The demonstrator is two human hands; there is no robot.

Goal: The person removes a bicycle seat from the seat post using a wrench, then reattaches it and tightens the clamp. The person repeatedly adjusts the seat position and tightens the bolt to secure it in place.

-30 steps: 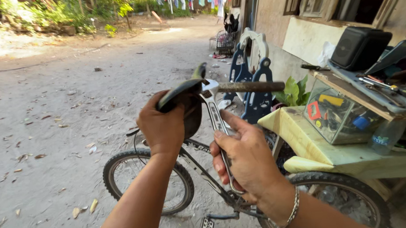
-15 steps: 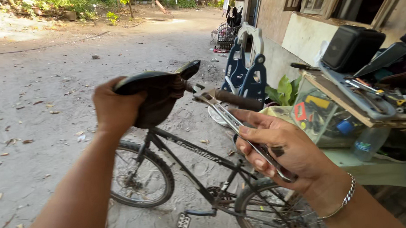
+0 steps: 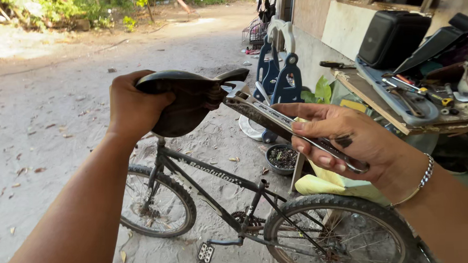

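From the head camera, the left hand [image 3: 132,106] grips the rear of a black bicycle saddle [image 3: 189,99], raised above the bicycle [image 3: 257,213]. The right hand [image 3: 348,140] is closed around a wrench [image 3: 291,127], its head touching the saddle's underside.

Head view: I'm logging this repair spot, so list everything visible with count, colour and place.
saddle: one, black, gripped by the left hand above the bike
wrench: one, grey metal, its head at the saddle's underside
bike: one, black frame, standing on sandy ground
bench: one, worn wood, right side
speaker: one, black, on the bench
tools: several, mixed colours, in a grey tray on the bench
stand: one, blue and white, behind the saddle
pot: one, dark, on the ground by the bench
left hand: closed around the saddle's rear
right hand: holds the wrench handle, bracelet on the wrist
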